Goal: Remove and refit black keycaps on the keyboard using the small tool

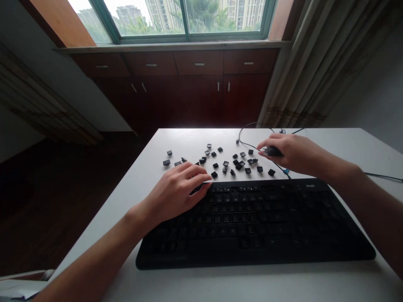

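Note:
A black keyboard (261,222) lies on the white table (220,281) in front of me. My left hand (176,191) rests on the keyboard's far left corner with its fingers stretched flat over the keys. My right hand (291,153) hovers beyond the keyboard's far edge, its fingers pinched around a small dark object (272,152) that looks like a long keycap. Several loose black keycaps (226,161) lie scattered on the table behind the keyboard, between my two hands.
A black cable (244,134) loops across the table's far side near my right hand. Beyond the table stand dark wooden cabinets (195,88) under a window, with a curtain (317,63) at the right. The table's left edge drops to a dark floor.

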Tool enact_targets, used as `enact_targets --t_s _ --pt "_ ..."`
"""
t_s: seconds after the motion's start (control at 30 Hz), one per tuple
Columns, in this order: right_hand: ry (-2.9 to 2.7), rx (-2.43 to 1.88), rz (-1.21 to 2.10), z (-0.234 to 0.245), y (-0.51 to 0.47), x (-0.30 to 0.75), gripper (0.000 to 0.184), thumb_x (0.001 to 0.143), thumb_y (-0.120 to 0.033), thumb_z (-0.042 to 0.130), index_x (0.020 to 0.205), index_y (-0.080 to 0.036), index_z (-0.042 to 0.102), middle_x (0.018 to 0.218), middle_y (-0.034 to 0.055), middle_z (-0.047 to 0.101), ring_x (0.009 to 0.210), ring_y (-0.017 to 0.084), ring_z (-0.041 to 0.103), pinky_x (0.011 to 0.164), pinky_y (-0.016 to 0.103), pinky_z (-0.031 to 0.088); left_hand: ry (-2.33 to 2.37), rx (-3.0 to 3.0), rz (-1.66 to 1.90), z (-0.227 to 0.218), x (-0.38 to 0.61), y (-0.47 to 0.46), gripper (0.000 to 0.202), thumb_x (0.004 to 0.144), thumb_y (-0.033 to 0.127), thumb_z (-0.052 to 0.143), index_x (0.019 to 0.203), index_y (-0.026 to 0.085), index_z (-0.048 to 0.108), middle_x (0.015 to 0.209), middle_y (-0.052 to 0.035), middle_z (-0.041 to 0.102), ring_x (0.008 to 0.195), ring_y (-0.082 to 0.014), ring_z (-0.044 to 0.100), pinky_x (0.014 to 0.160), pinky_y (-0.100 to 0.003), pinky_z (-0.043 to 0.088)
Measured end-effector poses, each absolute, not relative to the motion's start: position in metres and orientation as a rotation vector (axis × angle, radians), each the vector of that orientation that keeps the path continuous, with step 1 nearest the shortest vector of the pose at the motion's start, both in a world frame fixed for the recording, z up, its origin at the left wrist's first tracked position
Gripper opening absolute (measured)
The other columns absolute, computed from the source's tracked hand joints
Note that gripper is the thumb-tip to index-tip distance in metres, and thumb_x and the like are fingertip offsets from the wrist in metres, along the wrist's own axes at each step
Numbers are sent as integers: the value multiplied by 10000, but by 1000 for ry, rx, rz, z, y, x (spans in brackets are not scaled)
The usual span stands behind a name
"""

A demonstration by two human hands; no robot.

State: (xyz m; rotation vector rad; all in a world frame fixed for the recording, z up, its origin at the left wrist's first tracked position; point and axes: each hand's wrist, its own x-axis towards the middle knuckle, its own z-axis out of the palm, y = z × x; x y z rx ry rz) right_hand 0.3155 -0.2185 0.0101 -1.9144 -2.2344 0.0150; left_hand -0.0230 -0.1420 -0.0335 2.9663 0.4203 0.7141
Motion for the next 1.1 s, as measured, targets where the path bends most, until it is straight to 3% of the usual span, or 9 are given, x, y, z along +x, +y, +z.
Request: enact_targets --t_s 0.6,1.0,1.1 --pt "-2176 -1845 241 -4 -192 340 330 948 -382 555 1222 -274 703 1210 52 693 963 242 677 817 371 550 365 3072 803 -30 -24 -151 256 878 137 709 1123 201 675 1058 -35 718 910 -181 633 788 -342 548" --pt "-2224 -1770 602 -9 -193 340 273 911 -464 622 1057 -272 750 1146 46 699 915 213 685 765 336 560 366 3100 825 -29 -30 -150 260 844 110 740 1083 198 688 1066 -29 723 915 -181 636 816 -357 545" --pt "-2245 -1788 550 -10 -192 340 286 916 -471 613 1070 -270 745 1144 52 700 908 219 685 756 343 560 368 3090 818 -30 -30 -150 266 848 114 736 1094 201 686 1059 -32 724 905 -184 637 807 -357 544"
